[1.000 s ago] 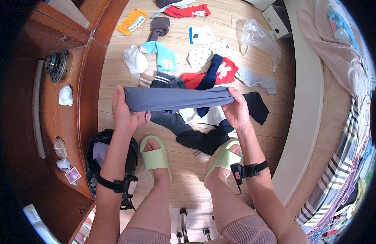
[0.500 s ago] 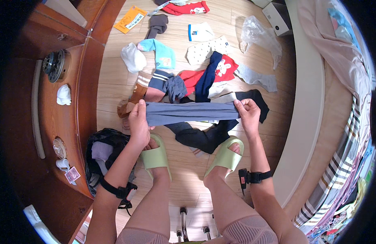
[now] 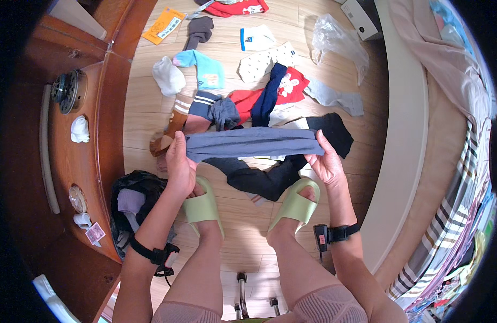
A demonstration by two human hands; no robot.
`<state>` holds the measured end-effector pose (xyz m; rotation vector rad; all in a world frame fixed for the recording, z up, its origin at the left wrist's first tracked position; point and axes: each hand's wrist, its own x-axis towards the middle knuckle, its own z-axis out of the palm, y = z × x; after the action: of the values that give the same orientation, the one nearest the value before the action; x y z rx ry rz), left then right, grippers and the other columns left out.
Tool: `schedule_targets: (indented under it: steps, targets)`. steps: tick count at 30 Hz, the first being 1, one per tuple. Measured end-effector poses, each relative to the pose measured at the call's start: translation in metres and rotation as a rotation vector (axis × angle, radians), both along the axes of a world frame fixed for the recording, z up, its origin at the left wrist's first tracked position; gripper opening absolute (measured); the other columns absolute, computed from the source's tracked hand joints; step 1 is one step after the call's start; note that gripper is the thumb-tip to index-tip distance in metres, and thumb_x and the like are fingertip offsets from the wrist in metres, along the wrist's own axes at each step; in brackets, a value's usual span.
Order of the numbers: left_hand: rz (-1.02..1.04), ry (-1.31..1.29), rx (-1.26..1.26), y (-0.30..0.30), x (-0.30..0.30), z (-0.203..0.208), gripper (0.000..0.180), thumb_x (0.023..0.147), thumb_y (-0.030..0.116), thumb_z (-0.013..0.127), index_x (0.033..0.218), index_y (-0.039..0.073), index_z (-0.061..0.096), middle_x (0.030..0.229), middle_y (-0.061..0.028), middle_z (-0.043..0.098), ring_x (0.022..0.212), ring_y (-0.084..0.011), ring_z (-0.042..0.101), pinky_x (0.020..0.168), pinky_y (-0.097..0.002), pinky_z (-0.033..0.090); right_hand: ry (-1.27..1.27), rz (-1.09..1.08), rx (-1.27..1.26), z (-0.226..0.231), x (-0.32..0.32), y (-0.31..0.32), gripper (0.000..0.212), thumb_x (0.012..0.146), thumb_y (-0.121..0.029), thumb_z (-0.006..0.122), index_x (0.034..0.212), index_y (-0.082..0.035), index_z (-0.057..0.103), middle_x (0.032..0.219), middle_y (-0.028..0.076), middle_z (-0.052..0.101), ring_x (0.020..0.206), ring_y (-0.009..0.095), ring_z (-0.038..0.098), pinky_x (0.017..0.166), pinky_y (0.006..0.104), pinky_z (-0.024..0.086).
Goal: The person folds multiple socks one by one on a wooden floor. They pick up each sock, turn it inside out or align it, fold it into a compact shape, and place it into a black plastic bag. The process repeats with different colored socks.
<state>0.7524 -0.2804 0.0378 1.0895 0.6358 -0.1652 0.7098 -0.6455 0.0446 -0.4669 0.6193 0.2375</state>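
Note:
A long grey-blue sock (image 3: 254, 142) is stretched sideways in front of me. My left hand (image 3: 180, 164) pinches one end between thumb and fingers, and my right hand (image 3: 329, 161) grips the other. Below it on the floor lies a heap of socks: black ones (image 3: 267, 180), a crumpled grey-blue one (image 3: 224, 112), a navy one (image 3: 270, 97) and a red one with a white rabbit (image 3: 292, 86). Farther away are a light blue sock (image 3: 209, 71), a white bundle (image 3: 168, 76) and a dotted white sock (image 3: 264, 62).
At my left, a black bag (image 3: 119, 215) holding lilac cloth stands beside a wooden cabinet (image 3: 92, 172). A clear plastic bag (image 3: 337, 46), an orange packet (image 3: 163, 26) and a white box (image 3: 361, 19) lie farther off. A bed frame (image 3: 402, 134) runs along the right.
Both hands still hold the sock taut. My right hand has turned, its thumb now on top and its fingers underneath. The view has shifted slightly.

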Motion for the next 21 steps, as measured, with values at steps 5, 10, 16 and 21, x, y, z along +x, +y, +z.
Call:
schedule_targets:
  steps: [5,10,16,21]
  targets:
    - [-0.086,0.132,0.121,-0.019,-0.008,0.028,0.034,0.101,0.043,0.055,0.096,0.01,0.064,0.081,0.0025,0.062,0.065,-0.0078,0.06,0.051,-0.0245,0.05,0.023,0.11,-0.175,0.011,-0.005,0.002,0.018,0.097,-0.022,0.065,0.1,-0.004,0.062,0.092,0.007,0.068,0.079,0.015,0.066,0.063,0.0284,0.057]
    - [-0.704,0.178,0.446,-0.003,-0.034,-0.014,0.029,0.094,0.033,0.069,0.09,0.006,0.059,0.065,0.0004,0.056,0.053,-0.0109,0.055,0.044,-0.0296,0.048,0.072,0.324,-0.819,-0.037,-0.032,-0.023,0.012,0.089,-0.01,0.074,0.093,-0.01,0.063,0.084,-0.002,0.065,0.075,0.006,0.059,0.068,0.0228,0.049]
    - [-0.636,-0.418,1.192,-0.009,-0.014,-0.009,0.05,0.071,0.008,0.082,0.116,0.005,0.058,0.095,-0.0098,0.057,0.086,-0.0219,0.059,0.074,-0.0339,0.049,0.082,0.223,-1.167,-0.051,-0.048,-0.021,0.022,0.084,-0.003,0.075,0.103,-0.001,0.064,0.095,0.005,0.067,0.084,0.012,0.061,0.079,0.0253,0.051]
    - [-0.798,-0.686,1.293,0.003,0.017,-0.009,0.022,0.07,0.008,0.078,0.086,0.005,0.064,0.109,-0.0144,0.057,0.102,-0.0353,0.054,0.089,-0.0468,0.044,-0.083,0.245,-1.576,-0.015,-0.013,0.016,0.018,0.084,-0.002,0.07,0.102,-0.002,0.066,0.095,0.009,0.069,0.088,0.016,0.067,0.076,0.0294,0.055]
